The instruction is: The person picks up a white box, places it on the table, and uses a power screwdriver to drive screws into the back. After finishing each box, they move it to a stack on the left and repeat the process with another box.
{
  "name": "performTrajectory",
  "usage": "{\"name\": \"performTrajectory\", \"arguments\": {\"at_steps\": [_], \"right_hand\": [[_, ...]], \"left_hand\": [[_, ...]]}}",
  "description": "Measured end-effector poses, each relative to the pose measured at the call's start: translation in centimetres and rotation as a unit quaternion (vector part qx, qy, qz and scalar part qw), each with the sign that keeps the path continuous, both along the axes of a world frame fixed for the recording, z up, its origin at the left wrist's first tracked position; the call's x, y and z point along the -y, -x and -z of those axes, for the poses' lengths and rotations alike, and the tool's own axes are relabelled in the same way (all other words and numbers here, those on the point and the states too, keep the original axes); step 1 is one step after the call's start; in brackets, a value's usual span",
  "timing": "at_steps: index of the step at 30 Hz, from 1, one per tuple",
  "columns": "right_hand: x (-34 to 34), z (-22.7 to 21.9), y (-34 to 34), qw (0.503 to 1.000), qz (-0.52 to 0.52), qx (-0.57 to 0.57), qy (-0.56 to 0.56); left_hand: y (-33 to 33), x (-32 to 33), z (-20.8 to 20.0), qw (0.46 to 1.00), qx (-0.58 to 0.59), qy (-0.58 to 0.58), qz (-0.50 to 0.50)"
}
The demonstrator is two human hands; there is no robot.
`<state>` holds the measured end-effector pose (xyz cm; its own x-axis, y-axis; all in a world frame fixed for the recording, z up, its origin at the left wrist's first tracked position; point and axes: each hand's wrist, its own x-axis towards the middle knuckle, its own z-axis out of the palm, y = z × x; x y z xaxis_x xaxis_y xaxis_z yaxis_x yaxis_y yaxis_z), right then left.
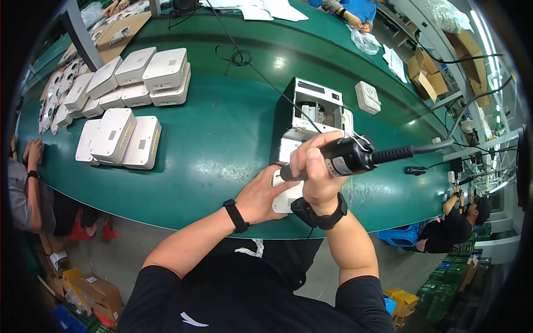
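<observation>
My right hand (321,180) is wrapped around a black electric screwdriver (351,155), with its cable running off to the right. The screwdriver's front end is over a small white plastic device housing (286,201) with vent slots, lying on the table at its near edge. My left hand (256,194) grips the housing from its left side, fingers along its far end. Both hands partly cover the housing, and the tip of the screwdriver is hard to make out. Just beyond my hands stands a black and white screw feeder (316,89), its front partly hidden by my right hand.
White housings (141,141) are stacked on the green table (216,144) at left. Another white unit (367,97) sits right of the feeder. A black cable (244,55) hangs across the far side. Co-workers' hands (34,152) show at the left edge; another person (355,19) works across.
</observation>
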<state>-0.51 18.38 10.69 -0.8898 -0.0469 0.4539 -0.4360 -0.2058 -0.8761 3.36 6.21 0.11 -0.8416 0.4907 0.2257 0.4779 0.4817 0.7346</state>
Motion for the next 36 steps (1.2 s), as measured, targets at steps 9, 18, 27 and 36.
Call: {"name": "performTrajectory", "arguments": {"at_steps": [9,18,27,36], "right_hand": [[-3.0,-3.5,0.7,0.995,0.04,-0.011,0.092],[-4.9,-3.0,2.8,0.992,0.113,-0.055,-0.005],[-6.6,-1.8,-1.6,0.996,0.084,0.019,-0.001],[-7.4,0.1,-4.2,0.996,0.09,0.019,-0.012]], "left_hand": [[-0.5,1.8,-0.8,0.998,-0.018,0.027,0.054],[-1.5,3.6,-1.2,0.999,0.001,0.044,-0.016],[-0.9,3.9,-0.8,0.999,0.004,0.032,-0.013],[-1.0,3.7,-1.1,0.999,0.016,0.047,-0.016]]}}
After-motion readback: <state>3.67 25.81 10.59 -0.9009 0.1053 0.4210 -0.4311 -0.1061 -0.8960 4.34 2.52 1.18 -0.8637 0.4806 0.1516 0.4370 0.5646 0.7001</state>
